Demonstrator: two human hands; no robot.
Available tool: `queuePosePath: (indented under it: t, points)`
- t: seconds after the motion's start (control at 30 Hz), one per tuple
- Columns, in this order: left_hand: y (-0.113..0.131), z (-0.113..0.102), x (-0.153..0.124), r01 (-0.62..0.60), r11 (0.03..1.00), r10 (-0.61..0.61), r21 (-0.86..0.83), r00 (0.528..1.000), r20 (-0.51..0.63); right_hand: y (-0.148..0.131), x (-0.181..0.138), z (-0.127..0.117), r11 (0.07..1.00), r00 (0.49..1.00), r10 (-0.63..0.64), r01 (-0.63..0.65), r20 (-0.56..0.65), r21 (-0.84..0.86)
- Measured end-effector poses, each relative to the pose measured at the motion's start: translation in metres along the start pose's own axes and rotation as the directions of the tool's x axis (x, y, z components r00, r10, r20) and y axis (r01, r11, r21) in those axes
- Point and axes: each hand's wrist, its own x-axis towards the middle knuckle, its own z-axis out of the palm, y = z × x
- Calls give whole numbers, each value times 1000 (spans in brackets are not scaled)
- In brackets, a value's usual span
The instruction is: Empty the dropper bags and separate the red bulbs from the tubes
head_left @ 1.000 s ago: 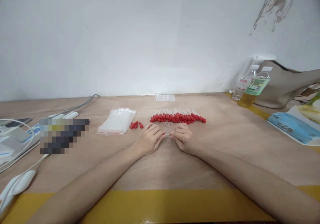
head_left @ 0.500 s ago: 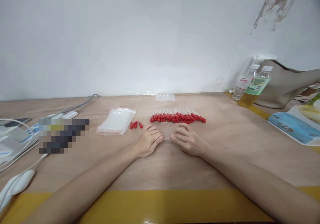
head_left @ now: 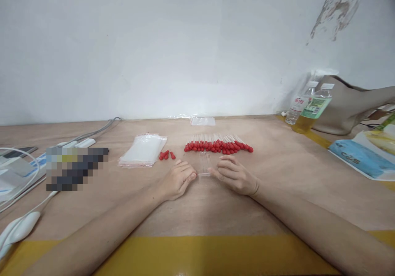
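Observation:
Several thin clear tubes (head_left: 205,163), apparently glass, lie side by side on the table between my hands; whether a clear bag surrounds them I cannot tell. My left hand (head_left: 180,180) rests just left of them, fingers curled and thumb pressed to the forefinger. Anything inside that grip is hidden. On the other side, my right hand (head_left: 237,175) has loosely bent fingers, with the thumb apart from them and its tip at the tubes' lower right end. Behind lies a row of droppers (head_left: 219,145) with red rubber bulbs toward me and clear stems pointing away.
Loose red bulbs (head_left: 166,155) lie beside a stack of clear plastic bags (head_left: 143,150). Another flat bag (head_left: 203,121) is near the wall. Two bottles (head_left: 313,109), a grey bag (head_left: 342,107) and a blue tissue pack (head_left: 361,156) stand right; a power strip (head_left: 43,158) and cables lie left.
My left hand has drawn slightly left and toward me, away from the tubes. The right hand's fingers have loosened a little and shifted slightly. The view has tilted slightly.

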Motion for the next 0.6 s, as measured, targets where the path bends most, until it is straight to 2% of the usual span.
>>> queuePosePath:
  t: [0.07, 0.1, 0.17, 0.23, 0.3, 0.4, 0.5, 0.6]
  points:
    - [-5, -7, -1, 137, 990, -139, -24, 988, -68, 4, -6, 2, 990, 988, 144, -143, -55, 10]
    - [-7, -14, -1, 228, 973, -232, -45, 967, -109, 6, -8, 4, 974, 971, 226, -226, -84, 9]
    - [-14, -30, 2, 407, 909, -417, -93, 890, -185, 9, -12, 9, 929, 923, 368, -370, -112, 3]
    - [-26, -48, 4, 520, 845, -533, -121, 810, -245, 10, -12, 14, 885, 882, 463, -466, -88, -12]
    - [-42, -60, 3, 577, 813, -571, -73, 769, -288, 9, -10, 17, 847, 847, 529, -531, -42, -40]
    - [-70, -65, -4, 686, 727, -652, 39, 707, -274, 5, -5, 18, 789, 791, 611, -609, 3, -87]
    - [-90, -58, -13, 702, 693, -653, 165, 708, -270, 3, -1, 16, 746, 751, 660, -656, -5, -117]
    - [-95, -51, -16, 704, 675, -659, 219, 709, -251, 4, -2, 15, 740, 748, 664, -658, -8, -141]
